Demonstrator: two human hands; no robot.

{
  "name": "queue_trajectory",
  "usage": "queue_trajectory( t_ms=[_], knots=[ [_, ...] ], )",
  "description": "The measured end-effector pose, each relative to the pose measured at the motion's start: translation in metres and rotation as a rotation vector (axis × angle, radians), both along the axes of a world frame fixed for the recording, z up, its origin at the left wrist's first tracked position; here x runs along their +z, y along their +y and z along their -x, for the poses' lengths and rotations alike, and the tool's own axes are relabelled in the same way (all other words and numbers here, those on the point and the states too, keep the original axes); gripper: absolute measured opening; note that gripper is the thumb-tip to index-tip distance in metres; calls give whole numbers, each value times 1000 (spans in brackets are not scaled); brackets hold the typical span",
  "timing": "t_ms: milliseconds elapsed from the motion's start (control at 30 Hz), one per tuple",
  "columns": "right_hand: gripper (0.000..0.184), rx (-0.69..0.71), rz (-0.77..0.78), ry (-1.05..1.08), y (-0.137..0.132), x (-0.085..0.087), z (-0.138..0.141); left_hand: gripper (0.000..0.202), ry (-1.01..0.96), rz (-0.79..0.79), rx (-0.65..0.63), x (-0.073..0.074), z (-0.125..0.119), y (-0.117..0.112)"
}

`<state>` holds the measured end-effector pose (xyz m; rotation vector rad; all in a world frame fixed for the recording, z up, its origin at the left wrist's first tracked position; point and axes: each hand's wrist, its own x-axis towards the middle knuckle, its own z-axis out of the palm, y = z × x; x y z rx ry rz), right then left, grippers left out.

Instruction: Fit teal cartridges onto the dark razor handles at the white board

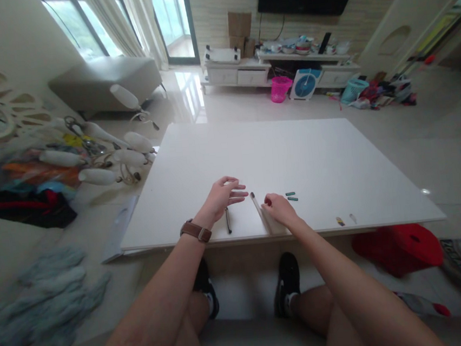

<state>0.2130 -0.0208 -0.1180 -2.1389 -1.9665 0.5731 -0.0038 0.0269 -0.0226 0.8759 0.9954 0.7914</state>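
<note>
My left hand (pixel 227 194) hovers over the near part of the white table (pixel 294 156), its fingers apart and nothing visible in them. Below it lies a thin black stick-like piece (pixel 228 222). A long pale strip with a dark tip (pixel 259 211) lies between my two hands. My right hand (pixel 278 207) is closed, fingers curled in a pinch beside a pale flat piece (pixel 274 225) at the table's near edge. Whatever the pinch holds is hidden. Just beyond that hand are two small dark green cylinders (pixel 292 196), which look like batteries.
Toward the right lie a small yellow-and-black piece (pixel 340 221) and a small clear piece (pixel 353 218). A red stool-like object (pixel 401 248) stands by the table's near right. A lamp with white shades (pixel 100 176) is at the left. Across the room, a pink basket (pixel 281 89) stands.
</note>
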Motion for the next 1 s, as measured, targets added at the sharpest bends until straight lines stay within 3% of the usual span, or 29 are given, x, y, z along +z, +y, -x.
queue_trajectory(
  t_ms=[233,533,700,800,1000],
  knots=[
    [25,-1,45,-206,-1,5,-20,17,-98,109,40,-6,-1,-1],
    [29,69,65,-143,2,-1,-5,17,-91,108,71,0,7,-2],
    [26,47,16,-92,0,8,-6,17,-99,109,62,0,7,-1],
    [25,21,-102,15,2,19,-5,18,-110,114,35,0,5,-2],
    [15,-105,-342,456,7,34,5,20,-84,96,7,-3,1,-6]
  ],
)
